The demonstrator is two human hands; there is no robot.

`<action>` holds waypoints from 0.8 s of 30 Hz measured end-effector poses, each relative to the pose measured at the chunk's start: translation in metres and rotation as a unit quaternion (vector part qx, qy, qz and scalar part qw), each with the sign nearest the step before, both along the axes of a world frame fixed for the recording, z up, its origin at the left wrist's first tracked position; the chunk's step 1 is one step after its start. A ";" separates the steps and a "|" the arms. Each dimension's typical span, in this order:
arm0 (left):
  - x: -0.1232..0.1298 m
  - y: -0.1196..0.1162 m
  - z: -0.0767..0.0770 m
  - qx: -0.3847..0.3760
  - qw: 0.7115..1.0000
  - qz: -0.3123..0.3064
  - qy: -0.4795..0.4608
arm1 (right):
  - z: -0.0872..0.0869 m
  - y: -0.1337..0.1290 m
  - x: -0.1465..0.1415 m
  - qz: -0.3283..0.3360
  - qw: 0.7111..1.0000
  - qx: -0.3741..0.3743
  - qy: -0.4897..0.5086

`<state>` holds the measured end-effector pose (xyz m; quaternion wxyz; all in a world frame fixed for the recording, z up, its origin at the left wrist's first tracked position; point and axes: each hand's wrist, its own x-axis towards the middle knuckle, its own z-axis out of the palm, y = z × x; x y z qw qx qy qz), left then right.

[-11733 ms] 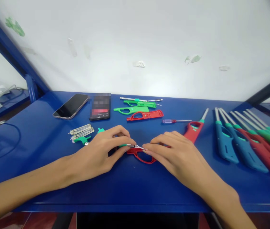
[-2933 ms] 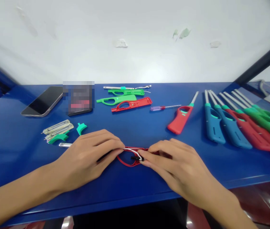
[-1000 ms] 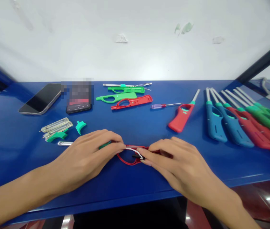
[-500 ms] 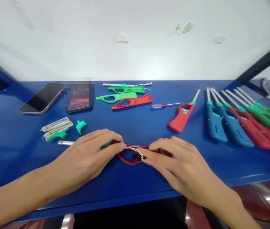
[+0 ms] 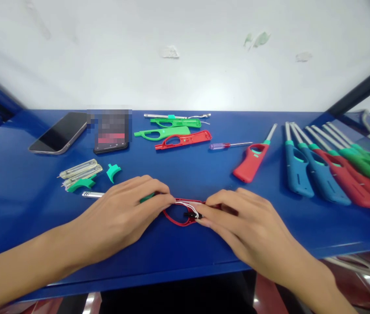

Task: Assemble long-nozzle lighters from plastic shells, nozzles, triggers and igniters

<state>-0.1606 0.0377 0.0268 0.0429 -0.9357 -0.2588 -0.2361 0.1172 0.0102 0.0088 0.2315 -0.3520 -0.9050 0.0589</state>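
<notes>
A red lighter shell half [image 5: 177, 223] lies between my two hands near the table's front edge. My left hand [image 5: 122, 213] is closed on its left end, where a metal tube [image 5: 92, 195] and a bit of green plastic stick out from under the fingers. White wires [image 5: 189, 205] run along the shell's loop to a small black part [image 5: 191, 215]. My right hand [image 5: 246, 222] pinches the shell's right portion, with thumb and index finger at the black part. The fingers hide most of the shell's right end.
Behind lie green shell halves [image 5: 168, 132], a red shell half [image 5: 191, 138] and a purple screwdriver [image 5: 220, 146]. Assembled lighters [image 5: 299, 170] line the right; one red lighter [image 5: 250, 163] lies nearer. Two phones [image 5: 59, 133], clear cartridges [image 5: 78, 169] and green triggers [image 5: 113, 172] are left.
The whole view has shifted slightly. Both hands keep nearly the same hold on the red shell half, and the black part stays by my right fingertips.
</notes>
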 end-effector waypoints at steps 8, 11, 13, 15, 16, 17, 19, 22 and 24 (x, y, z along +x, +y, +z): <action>-0.001 0.001 -0.003 -0.030 0.999 -0.005 -0.015 | -0.003 -0.001 0.002 -0.009 1.000 -0.002 0.020; -0.002 0.000 -0.002 -0.027 1.000 -0.003 -0.011 | -0.003 0.000 0.003 -0.003 0.999 0.005 0.054; -0.002 0.000 -0.001 -0.029 1.000 -0.004 -0.010 | -0.003 0.000 0.003 -0.004 0.997 0.009 0.073; -0.002 0.001 -0.001 -0.033 0.999 -0.005 -0.007 | -0.003 0.000 0.003 -0.005 0.996 0.018 0.087; -0.002 0.001 -0.001 -0.033 0.999 -0.004 -0.006 | -0.002 -0.001 0.003 -0.004 0.996 0.026 0.090; -0.002 0.001 -0.001 -0.032 0.999 -0.003 -0.006 | -0.002 -0.001 0.003 -0.001 0.995 0.034 0.090; -0.002 0.001 -0.001 -0.032 0.999 0.001 -0.006 | -0.002 0.000 0.003 0.004 0.996 0.047 0.081; -0.003 0.000 -0.001 -0.037 0.999 0.001 -0.004 | -0.002 0.000 0.003 0.002 0.997 0.036 0.070; -0.003 0.000 -0.001 -0.039 0.999 0.002 -0.005 | -0.002 0.000 0.004 0.000 0.997 0.028 0.069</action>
